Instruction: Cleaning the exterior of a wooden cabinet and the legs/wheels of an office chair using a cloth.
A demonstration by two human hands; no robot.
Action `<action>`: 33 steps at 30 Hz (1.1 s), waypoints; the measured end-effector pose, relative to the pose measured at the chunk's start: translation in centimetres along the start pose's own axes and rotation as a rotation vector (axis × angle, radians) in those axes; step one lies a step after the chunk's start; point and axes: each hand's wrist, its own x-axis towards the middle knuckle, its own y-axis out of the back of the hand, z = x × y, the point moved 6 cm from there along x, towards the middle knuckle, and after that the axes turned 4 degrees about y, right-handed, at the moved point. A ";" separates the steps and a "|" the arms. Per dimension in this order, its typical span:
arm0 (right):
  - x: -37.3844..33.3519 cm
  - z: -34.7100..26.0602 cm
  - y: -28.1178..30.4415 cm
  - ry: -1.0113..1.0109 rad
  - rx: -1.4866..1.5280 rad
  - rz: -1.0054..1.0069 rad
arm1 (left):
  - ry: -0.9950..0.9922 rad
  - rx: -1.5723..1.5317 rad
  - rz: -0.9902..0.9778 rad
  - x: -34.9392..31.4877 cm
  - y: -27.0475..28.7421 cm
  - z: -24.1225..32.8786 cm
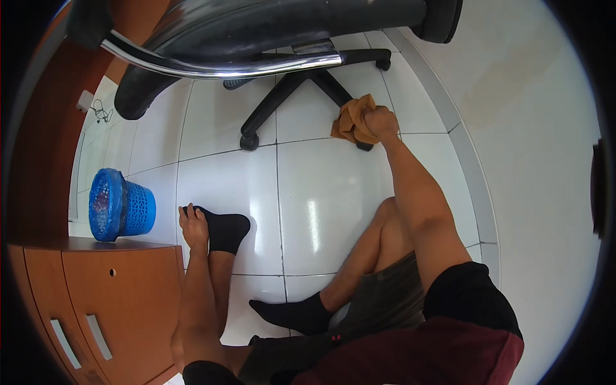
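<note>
1 orange cloth (351,120) is held bunched in the right hand (380,122), pressed against a black chair base leg (340,90) that runs up-left. The left hand (193,221), far off, is laid flat on a black-socked foot (228,231), holding nothing.

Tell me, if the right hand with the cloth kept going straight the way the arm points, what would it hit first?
Most likely the black leg of the office chair base. The right hand grips the orange cloth right beside it, apparently touching, though depth is unclear from overhead.
</note>
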 end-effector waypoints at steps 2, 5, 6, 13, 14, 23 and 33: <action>1.9 1.6 -1.0 -0.024 0.103 -0.004 | -0.124 0.135 0.008 0.5 0.5 1.8; 3.6 3.5 -2.2 -0.046 0.308 0.004 | -0.308 0.111 -0.047 1.9 1.7 7.6; 3.4 3.3 -2.4 -0.035 0.334 -0.002 | -0.403 0.016 -0.109 2.6 1.6 10.2; 2.1 1.4 -2.1 -0.006 0.350 -0.060 | -0.429 -0.321 -0.453 10.9 -4.2 24.6; 2.3 1.4 -2.2 0.014 0.344 -0.070 | -0.383 -0.257 -0.555 11.1 -5.3 25.5; 0.6 1.3 -2.5 0.066 0.261 -0.165 | -0.361 -0.097 -0.250 9.8 -6.4 23.5; -6.0 -0.7 -3.6 0.221 0.089 -0.351 | -0.416 0.113 -0.244 5.3 -3.2 16.1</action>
